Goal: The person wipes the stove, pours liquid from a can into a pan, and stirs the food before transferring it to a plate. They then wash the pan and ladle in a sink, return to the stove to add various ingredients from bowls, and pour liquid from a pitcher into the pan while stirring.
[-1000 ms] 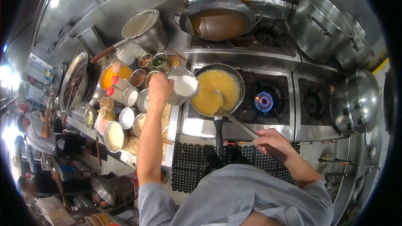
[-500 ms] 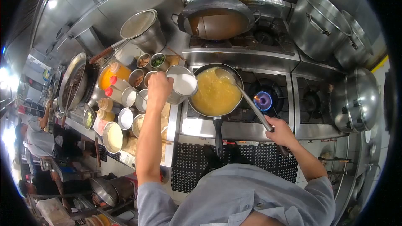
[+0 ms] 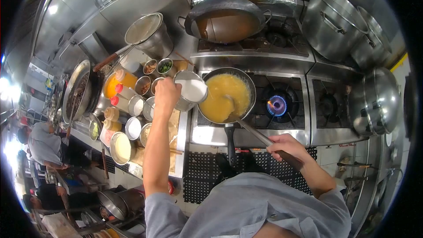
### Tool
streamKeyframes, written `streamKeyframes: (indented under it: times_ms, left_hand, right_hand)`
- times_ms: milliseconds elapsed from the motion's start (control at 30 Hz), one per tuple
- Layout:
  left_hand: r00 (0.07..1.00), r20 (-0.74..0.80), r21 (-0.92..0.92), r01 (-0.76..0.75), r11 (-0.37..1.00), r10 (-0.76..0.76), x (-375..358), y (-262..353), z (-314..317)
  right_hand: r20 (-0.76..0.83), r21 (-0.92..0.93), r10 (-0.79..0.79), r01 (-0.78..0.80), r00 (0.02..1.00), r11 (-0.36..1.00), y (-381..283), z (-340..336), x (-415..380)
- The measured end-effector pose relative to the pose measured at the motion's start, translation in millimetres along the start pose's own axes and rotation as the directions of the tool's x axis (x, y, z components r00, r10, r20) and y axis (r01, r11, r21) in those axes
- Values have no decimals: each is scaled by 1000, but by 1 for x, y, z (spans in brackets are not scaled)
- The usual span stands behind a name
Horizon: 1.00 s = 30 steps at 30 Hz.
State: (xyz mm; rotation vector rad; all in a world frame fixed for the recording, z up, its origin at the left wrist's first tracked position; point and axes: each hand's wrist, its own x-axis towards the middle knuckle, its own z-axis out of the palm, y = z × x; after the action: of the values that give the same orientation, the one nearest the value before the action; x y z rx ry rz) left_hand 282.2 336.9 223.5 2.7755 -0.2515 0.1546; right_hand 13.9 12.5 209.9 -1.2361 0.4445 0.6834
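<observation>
My left hand [image 3: 167,91] is closed on a metal pot [image 3: 181,103] of white liquid, held tilted at the left rim of a frying pan [image 3: 252,89]. Yellow, soupy liquid [image 3: 222,89] fills much of the pan, which rests on the stove with its black handle towards me. Whether white liquid is flowing out is hard to make out. In my right hand [image 3: 288,149] is the long handle of a ladle [image 3: 255,134]. Its bowl is dipped into the yellow liquid near the pan's front edge.
A lit burner [image 3: 277,105] flames right of the pan. Behind stands a large wok [image 3: 227,1] of brown liquid, with stockpots [image 3: 337,26] at the right. Ingredient cups, squeeze bottles [image 3: 120,101] and a bowl of cream-coloured liquid [image 3: 121,147] crowd the left counter. Another person [image 3: 44,143] is at far left.
The ladle's bowl has swept from the far side of the pan to the near side, and my right hand has shifted slightly left and down. The left hand and pot are nearly still.
</observation>
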Motion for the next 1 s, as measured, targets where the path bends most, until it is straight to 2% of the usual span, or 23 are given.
streamKeyframes:
  times_ms: [100,200,267,300,367,400,467,500,600,667,733,767,800,867,900,1000]
  left_hand:
    - [1000,8,7,20,1000,-20,-2,3,-2]
    - [999,6,3,38,999,-38,-3,1,0]
    - [999,4,-4,42,999,-42,-4,0,0]
    - [999,0,-9,32,999,-32,-4,0,1]
    - [1000,-5,-18,22,1000,-22,-5,2,0]
    - [1000,-4,-19,22,1000,-22,-5,4,-1]
    - [1000,-3,-22,24,999,-24,-5,5,-1]
    - [1000,-2,-18,12,1000,-12,-4,5,-1]
    - [1000,-4,-6,-9,1000,9,-2,6,0]
    - [1000,-8,2,-23,1000,23,-1,6,1]
    - [1000,-12,18,1,1000,0,0,7,2]
    - [1000,-12,20,-1,1000,1,0,8,2]
    - [1000,2,29,9,1000,-9,0,9,1]
    - [1000,16,41,20,999,-21,0,11,0]
    - [999,34,42,37,998,-38,-1,12,0]
    - [999,17,36,42,998,-43,-5,8,4]
  right_hand:
    - [43,76,-38,35,998,996,-6,7,11]
    - [20,-19,-114,114,993,993,-11,7,17]
    - [-14,-291,-240,225,971,930,-9,0,22]
    - [-14,-292,-239,225,971,930,-7,-5,23]
    - [-150,-458,-292,196,944,867,-2,-17,23]
    - [-150,-459,-291,194,945,867,3,-24,22]
    - [-119,-816,-561,241,819,525,11,-37,20]
    - [-142,-849,-518,166,843,502,13,-42,15]
    - [-87,-893,-471,141,878,427,25,-47,-8]
    - [-114,-893,-413,89,904,441,25,-39,-23]
    - [-129,-545,-96,10,987,839,25,-33,-29]
    - [-60,-482,-124,80,990,872,21,-25,-28]
    - [-58,-480,-124,82,991,874,17,-20,-24]
    - [36,-161,-15,21,999,987,9,-10,-17]
    - [33,10,-9,9,999,1000,6,-5,-14]
    - [45,83,2,-6,999,997,8,-4,6]
